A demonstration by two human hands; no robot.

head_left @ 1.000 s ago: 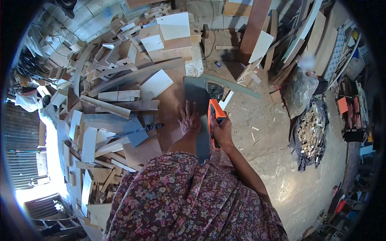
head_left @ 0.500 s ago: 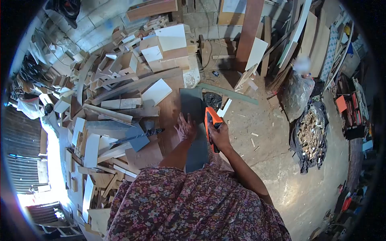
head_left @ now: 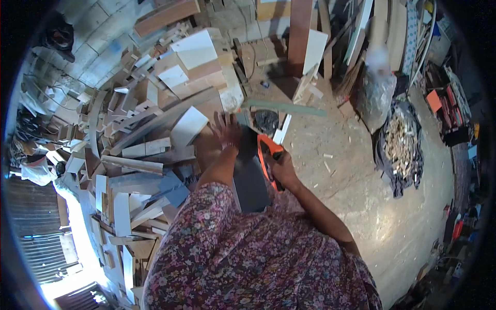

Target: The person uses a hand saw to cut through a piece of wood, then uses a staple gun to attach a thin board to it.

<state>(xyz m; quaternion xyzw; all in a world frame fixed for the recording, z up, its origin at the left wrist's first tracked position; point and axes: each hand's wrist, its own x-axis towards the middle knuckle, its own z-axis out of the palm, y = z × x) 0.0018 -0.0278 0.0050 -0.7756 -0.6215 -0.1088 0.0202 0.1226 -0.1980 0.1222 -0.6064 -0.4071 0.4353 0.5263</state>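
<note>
Directly ahead of me lies a long dark grey board [head_left: 249,178] on a wooden surface. My left hand [head_left: 226,131] has its fingers spread and rests at the far left part of the board, near its edge. My right hand [head_left: 283,168] is wrapped round the handle of an orange and black saw [head_left: 263,155], which stands along the board's right side. The saw's blade cannot be made out clearly.
Piled wood offcuts [head_left: 147,150] fill the left side. A green strip [head_left: 284,107] and a black bag [head_left: 266,121] lie beyond the board. Right of me, a dark cloth [head_left: 385,155] holds wood scraps. Planks [head_left: 299,41] lean at the back.
My left hand has moved forward and left along the board, its fingers spread wider. The saw in my right hand stays beside the board. The whole view has shifted and turned slightly.
</note>
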